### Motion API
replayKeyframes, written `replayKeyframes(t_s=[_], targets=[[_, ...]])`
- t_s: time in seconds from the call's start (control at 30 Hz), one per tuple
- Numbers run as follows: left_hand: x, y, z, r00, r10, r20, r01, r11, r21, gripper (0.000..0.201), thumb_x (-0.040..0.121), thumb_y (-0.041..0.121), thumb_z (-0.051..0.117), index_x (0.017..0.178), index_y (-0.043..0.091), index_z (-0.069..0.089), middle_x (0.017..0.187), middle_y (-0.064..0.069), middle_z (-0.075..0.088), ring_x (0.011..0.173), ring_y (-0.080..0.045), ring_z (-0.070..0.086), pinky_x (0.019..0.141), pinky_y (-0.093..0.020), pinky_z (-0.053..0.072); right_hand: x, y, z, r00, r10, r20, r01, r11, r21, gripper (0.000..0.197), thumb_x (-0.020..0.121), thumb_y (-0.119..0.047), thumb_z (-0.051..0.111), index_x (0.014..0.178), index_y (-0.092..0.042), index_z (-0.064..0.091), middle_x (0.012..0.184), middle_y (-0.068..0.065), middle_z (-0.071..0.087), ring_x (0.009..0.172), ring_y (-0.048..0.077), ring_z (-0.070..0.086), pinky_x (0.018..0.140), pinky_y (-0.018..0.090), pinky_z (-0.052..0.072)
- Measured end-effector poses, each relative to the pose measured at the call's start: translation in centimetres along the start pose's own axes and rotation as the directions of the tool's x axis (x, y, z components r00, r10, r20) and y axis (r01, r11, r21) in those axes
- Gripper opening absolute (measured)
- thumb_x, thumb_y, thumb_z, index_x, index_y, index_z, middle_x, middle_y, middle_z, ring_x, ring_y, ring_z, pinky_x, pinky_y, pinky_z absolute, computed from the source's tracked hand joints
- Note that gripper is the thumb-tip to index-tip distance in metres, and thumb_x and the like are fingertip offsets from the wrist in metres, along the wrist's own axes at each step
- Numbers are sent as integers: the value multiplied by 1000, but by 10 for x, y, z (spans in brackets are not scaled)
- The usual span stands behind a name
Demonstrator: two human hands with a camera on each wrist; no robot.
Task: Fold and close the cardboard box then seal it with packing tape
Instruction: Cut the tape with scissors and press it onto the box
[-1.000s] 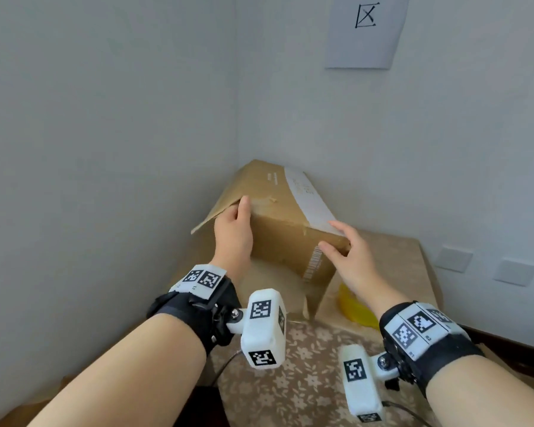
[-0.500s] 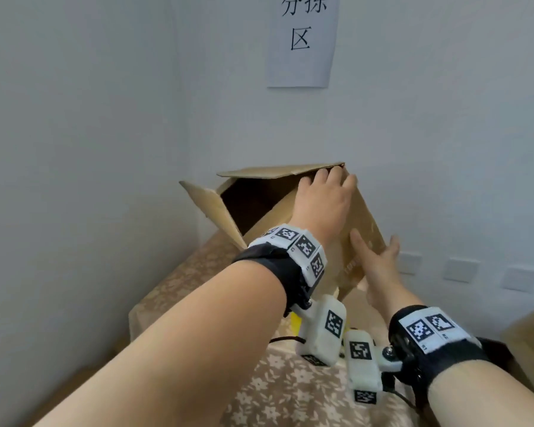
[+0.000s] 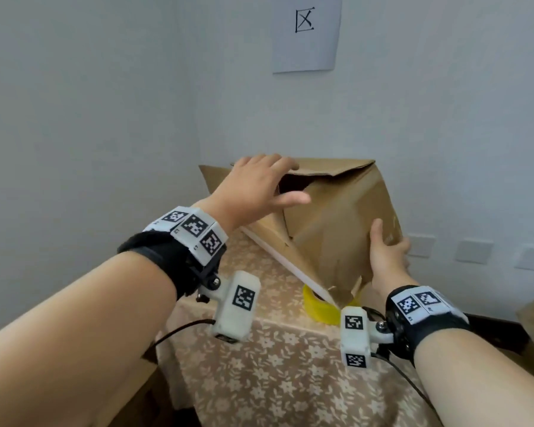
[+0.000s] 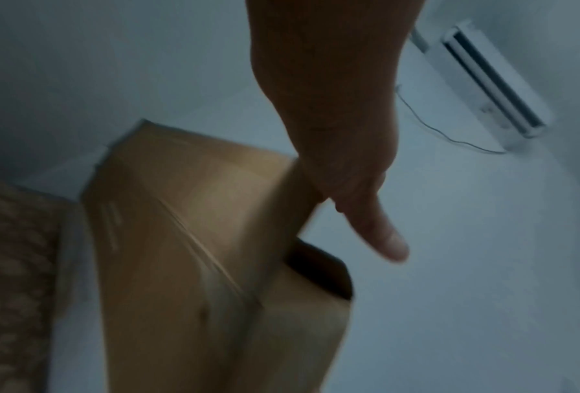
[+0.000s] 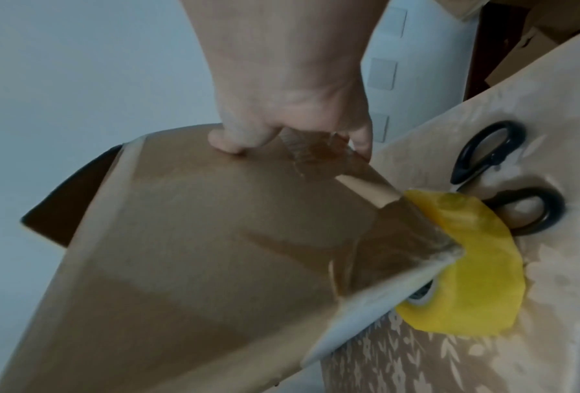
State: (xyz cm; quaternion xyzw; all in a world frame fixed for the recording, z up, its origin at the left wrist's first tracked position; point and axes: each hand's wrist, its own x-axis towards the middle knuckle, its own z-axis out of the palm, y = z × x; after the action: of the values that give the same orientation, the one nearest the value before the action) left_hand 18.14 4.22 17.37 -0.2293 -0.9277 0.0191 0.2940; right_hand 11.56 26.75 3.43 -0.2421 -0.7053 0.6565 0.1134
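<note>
Left hand (image 3: 253, 188) lies on the upper left edge of the cardboard box (image 3: 336, 223), fingers straight, thumb out over the dark opening. Box sits tilted on the floral table (image 3: 278, 380), in the wall corner. Yellow tape roll (image 3: 318, 306) just beside its lowest corner. Right hand (image 3: 386, 257) clamps the right edge. Scissors (image 5: 504, 175) right of the roll.

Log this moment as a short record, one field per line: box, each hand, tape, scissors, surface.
box: cardboard box, tilted, resting on a lower corner, top still gaping open
left hand: fingers spread over the box's top edge
right hand: grips the box's right side
tape: yellow roll of tape on the table, partly behind the box
scissors: black-handled scissors beside the tape
surface: floral tablecloth
</note>
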Motion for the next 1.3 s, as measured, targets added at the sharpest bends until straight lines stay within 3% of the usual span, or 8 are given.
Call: replayKeyframes(t_s=[0.1, 0.23, 0.4, 0.63, 0.9, 1.1, 1.2, 1.3], targets=[[-6, -39, 17, 980, -70, 186, 73, 997, -12, 69, 79, 60, 56, 135, 22, 40, 134, 2, 48, 127, -20, 42, 110, -39, 22, -5, -9, 3, 998, 19, -55, -20, 999, -27, 75, 91, -65, 32, 152, -29, 7, 155, 17, 18, 133, 43, 32, 100, 58, 35], [9, -59, 32, 984, -121, 133, 116, 992, 49, 28, 93, 29, 55, 116, 14, 49, 115, -1, 55, 112, -25, 49, 106, -41, 27, -25, -26, 6, 984, -178, 4, 178, 984, -28, 69, 93, -63, 29, 151, -32, 11, 158, 9, 13, 142, 34, 19, 110, 56, 26], [40, -47, 17, 981, -50, -189, 73, 990, 119, 15, 95, 14, 42, 106, 15, 51, 105, -1, 59, 101, -26, 52, 82, -36, 29, -48, -53, 1, 754, -541, 373, 604, 794, -70, 94, 69, -80, 48, 146, -49, 4, 160, -1, -5, 147, 20, 2, 116, 50, 15], [80, -25, 40, 939, 209, -273, -161, 969, 190, 39, 63, -18, 51, 92, 7, 58, 77, -10, 56, 62, -30, 52, 55, -31, 29, -2, -84, 28, 689, -697, 199, 723, 682, -111, 73, 86, -5, 63, 146, -20, 25, 144, 9, 37, 131, 23, 39, 101, 26, 31], [127, -43, 99, 855, 325, -404, -217, 932, 291, 34, 64, -6, 46, 87, 14, 61, 71, 0, 57, 60, -24, 52, 62, -30, 28, 74, -107, 66, 625, -780, -43, 763, 621, -178, 28, 89, -6, 57, 113, -15, 45, 101, 6, 63, 95, 27, 60, 78, 26, 41], [152, -51, 126, 797, 346, -494, -247, 934, 257, 36, 66, -5, 58, 94, 17, 53, 77, -1, 59, 65, -25, 53, 65, -30, 24, 110, -102, 73, 543, -814, -207, 812, 572, -119, 25, 87, 1, 54, 86, -20, 41, 79, -3, 51, 75, 21, 50, 68, 23, 39], [156, -53, 143, 864, 301, -404, -268, 954, 136, 24, 77, 2, 61, 97, 15, 62, 83, -4, 61, 68, -27, 56, 65, -31, 28, 125, -85, 69, 617, -779, -111, 772, 626, -105, 20, 89, -3, 58, 89, -19, 45, 82, 3, 56, 76, 22, 53, 70, 22, 43], [152, -82, 156, 994, 28, -102, -30, 999, -17, 22, 99, 26, 41, 109, 14, 57, 96, -4, 63, 84, -28, 58, 72, -34, 34, 140, -58, 67, 775, -627, 81, 631, 759, -163, 14, 91, -18, 62, 100, -13, 53, 96, 7, 64, 90, 23, 61, 83, 38, 51]])
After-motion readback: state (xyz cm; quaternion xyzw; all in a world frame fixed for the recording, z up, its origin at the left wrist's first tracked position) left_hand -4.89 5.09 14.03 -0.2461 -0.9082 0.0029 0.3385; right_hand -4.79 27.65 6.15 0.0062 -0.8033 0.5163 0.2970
